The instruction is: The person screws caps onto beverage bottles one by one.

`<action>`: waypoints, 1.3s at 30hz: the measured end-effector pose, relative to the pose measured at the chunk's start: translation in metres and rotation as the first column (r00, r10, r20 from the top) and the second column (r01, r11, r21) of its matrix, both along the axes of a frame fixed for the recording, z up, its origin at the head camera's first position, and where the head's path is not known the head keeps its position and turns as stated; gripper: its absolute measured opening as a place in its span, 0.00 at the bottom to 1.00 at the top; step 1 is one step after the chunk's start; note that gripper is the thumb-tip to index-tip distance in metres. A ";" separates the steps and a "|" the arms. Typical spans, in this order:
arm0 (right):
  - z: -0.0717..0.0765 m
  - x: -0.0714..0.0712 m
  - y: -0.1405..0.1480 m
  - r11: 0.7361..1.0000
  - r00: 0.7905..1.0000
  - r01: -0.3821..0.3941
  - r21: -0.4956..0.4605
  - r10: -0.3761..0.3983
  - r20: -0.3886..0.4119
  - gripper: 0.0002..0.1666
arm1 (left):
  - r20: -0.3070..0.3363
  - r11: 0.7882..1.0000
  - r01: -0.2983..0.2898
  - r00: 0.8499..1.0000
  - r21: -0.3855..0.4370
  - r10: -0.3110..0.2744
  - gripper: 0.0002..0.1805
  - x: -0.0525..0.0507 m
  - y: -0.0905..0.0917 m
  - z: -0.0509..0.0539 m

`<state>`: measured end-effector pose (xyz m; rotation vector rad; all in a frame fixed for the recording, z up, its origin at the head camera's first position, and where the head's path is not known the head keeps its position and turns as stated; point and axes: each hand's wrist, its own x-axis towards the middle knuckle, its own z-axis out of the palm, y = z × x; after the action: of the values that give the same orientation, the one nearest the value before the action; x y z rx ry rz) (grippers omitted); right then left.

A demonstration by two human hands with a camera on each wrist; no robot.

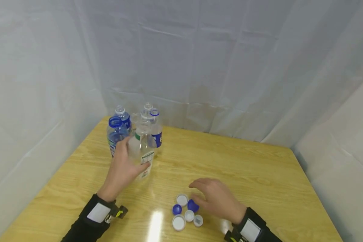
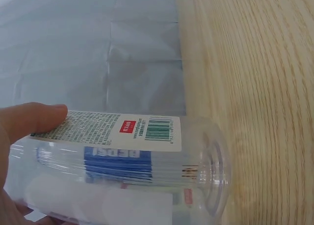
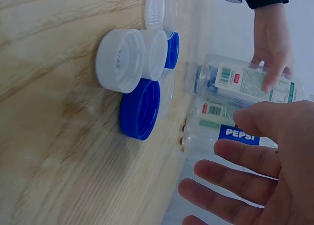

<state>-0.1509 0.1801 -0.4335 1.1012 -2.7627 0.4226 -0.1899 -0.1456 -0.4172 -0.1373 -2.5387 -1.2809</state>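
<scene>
My left hand [image 1: 122, 173] grips a clear, uncapped bottle [image 1: 147, 158] with a white label at the table's left side. In the left wrist view the thumb lies on the label of this bottle [image 2: 201, 136]. My right hand [image 1: 217, 200] hovers beside a group of loose caps, its fingers apart and holding nothing. Among the caps are a blue cap [image 1: 193, 205], a smaller blue cap [image 1: 176, 209] and several white caps [image 1: 178, 222]. The right wrist view shows a white cap [image 3: 120, 60] against a dark blue cap [image 3: 140, 109].
Several uncapped bottles stand close behind the held one, among them a blue-necked bottle [image 1: 115, 129] and a bottle with a blue label [image 1: 157, 138]. A pale curtain [image 1: 199, 67] hangs behind the wooden table [image 1: 245, 164] and along both sides.
</scene>
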 end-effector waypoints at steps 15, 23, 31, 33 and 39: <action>-0.007 -0.013 -0.024 0.984 0.988 -0.108 0.139 0.091 0.123 0.21 | -0.113 0.990 0.002 0.993 -0.142 -0.018 0.61 0.030 0.011 0.014; -0.009 -0.011 -0.032 0.969 0.970 -0.154 0.194 0.110 0.218 0.23 | -0.150 0.978 0.001 0.988 -0.211 -0.033 0.64 0.042 0.016 0.016; -0.011 -0.011 -0.038 0.964 0.966 -0.172 0.205 0.124 0.228 0.19 | -0.191 0.967 -0.006 0.980 -0.254 -0.044 0.63 0.045 0.018 0.014; -0.012 -0.011 -0.039 0.962 0.963 -0.175 0.208 0.124 0.237 0.18 | -0.194 0.967 -0.006 0.980 -0.256 -0.046 0.63 0.046 0.019 0.013; -0.013 -0.013 -0.041 0.963 0.954 -0.180 0.202 0.120 0.276 0.16 | -0.189 0.963 -0.003 0.981 -0.269 -0.050 0.64 0.050 0.022 0.011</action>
<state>-0.1637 0.1392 -0.4463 1.4113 -3.0275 0.2944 -0.1399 -0.1240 -0.4057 -0.3344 -2.5321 -0.8764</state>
